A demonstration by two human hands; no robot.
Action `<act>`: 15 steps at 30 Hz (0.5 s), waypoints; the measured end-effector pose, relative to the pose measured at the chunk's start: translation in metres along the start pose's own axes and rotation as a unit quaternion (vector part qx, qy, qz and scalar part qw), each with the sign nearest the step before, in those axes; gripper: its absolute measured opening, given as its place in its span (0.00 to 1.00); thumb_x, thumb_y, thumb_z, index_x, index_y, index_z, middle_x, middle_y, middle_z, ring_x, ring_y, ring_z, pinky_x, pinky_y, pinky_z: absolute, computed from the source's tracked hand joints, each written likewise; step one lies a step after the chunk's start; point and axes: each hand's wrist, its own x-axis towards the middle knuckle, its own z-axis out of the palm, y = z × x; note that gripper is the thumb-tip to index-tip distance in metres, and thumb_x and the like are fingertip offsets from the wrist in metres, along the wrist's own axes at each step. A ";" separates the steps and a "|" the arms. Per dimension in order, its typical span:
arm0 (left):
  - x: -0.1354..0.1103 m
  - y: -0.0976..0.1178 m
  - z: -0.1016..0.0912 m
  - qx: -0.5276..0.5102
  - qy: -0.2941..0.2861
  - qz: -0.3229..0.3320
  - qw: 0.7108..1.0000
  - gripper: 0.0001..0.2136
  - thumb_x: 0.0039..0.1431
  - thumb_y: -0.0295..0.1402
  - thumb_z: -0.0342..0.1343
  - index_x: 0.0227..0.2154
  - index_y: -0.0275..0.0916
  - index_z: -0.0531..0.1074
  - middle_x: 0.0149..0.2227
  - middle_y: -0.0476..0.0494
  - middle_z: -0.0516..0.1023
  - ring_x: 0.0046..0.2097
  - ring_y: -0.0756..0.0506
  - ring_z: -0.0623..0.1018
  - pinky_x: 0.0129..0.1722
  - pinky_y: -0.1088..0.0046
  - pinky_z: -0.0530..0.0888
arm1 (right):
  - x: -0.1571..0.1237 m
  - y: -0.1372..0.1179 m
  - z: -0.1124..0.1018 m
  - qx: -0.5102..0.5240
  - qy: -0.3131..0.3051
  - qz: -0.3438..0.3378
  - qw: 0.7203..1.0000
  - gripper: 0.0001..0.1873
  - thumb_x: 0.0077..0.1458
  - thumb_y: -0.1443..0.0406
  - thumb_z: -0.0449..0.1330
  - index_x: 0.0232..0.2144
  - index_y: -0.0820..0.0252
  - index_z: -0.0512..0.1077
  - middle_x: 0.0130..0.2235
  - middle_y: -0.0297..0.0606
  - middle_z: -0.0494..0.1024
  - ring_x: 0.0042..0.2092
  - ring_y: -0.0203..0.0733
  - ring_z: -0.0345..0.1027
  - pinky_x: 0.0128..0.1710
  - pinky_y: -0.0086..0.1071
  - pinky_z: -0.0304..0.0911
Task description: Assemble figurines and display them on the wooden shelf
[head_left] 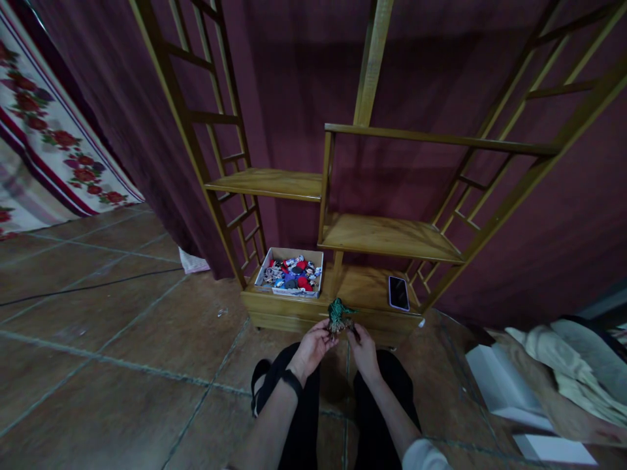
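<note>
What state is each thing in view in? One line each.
Green-and-brown object: held up in front of the shelf unit
Left hand: grip closed on the object
Right hand: fingers at the object's side, grip unclear
Box: open, full of jumbled small items
Phone: lying flat, screen up, dark
Wristband: worn, left wrist

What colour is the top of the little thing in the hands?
The little thing is dark green on top, as the head view shows.

At lower centre, the handheld object (337,314) lies before the shelf base (363,286), which carries the box (289,292) left, phone (398,293) right.
</note>
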 end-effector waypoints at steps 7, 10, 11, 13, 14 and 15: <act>0.000 -0.001 0.004 0.018 0.032 0.015 0.999 0.16 0.47 0.24 0.56 0.41 0.41 0.70 0.42 0.43 0.74 0.38 0.48 0.74 0.43 0.64 0.69 | -0.001 -0.003 -0.005 0.009 -0.003 0.001 1.000 0.20 0.52 0.55 0.53 0.42 0.60 0.71 0.39 0.44 0.76 0.41 0.46 0.68 0.43 0.38 0.61; -0.002 -0.001 0.006 0.020 0.045 0.019 0.999 0.15 0.49 0.30 0.58 0.42 0.42 0.70 0.45 0.41 0.72 0.44 0.45 0.73 0.42 0.64 0.70 | -0.002 -0.006 -0.007 -0.042 0.026 -0.019 0.999 0.20 0.53 0.55 0.52 0.43 0.60 0.71 0.40 0.45 0.75 0.41 0.46 0.68 0.43 0.38 0.62; -0.003 -0.001 0.007 0.019 0.042 0.018 0.999 0.15 0.49 0.32 0.59 0.41 0.42 0.70 0.45 0.41 0.72 0.45 0.45 0.72 0.42 0.64 0.69 | -0.003 -0.008 -0.007 -0.063 0.034 -0.027 0.997 0.20 0.54 0.56 0.52 0.44 0.59 0.71 0.40 0.45 0.74 0.41 0.46 0.68 0.43 0.38 0.62; -0.005 -0.001 0.009 0.019 0.026 0.020 0.999 0.15 0.48 0.33 0.60 0.41 0.42 0.70 0.46 0.41 0.72 0.47 0.44 0.72 0.43 0.65 0.69 | -0.006 -0.012 -0.007 -0.103 0.036 -0.049 0.993 0.19 0.54 0.57 0.51 0.45 0.59 0.70 0.40 0.45 0.74 0.41 0.46 0.68 0.42 0.37 0.62; -0.006 0.000 0.010 0.021 0.017 0.023 0.999 0.16 0.46 0.32 0.61 0.41 0.42 0.70 0.46 0.41 0.72 0.47 0.44 0.72 0.44 0.65 0.68 | -0.008 -0.015 -0.007 -0.121 0.029 -0.063 0.990 0.19 0.55 0.58 0.51 0.46 0.58 0.70 0.40 0.45 0.74 0.41 0.46 0.68 0.42 0.37 0.63; -0.007 0.000 0.011 0.024 0.009 0.028 0.999 0.17 0.45 0.30 0.62 0.40 0.42 0.70 0.46 0.42 0.72 0.46 0.45 0.72 0.45 0.65 0.68 | -0.010 -0.019 -0.006 -0.135 0.016 -0.079 0.988 0.19 0.55 0.59 0.50 0.47 0.57 0.69 0.40 0.45 0.74 0.41 0.46 0.68 0.43 0.37 0.63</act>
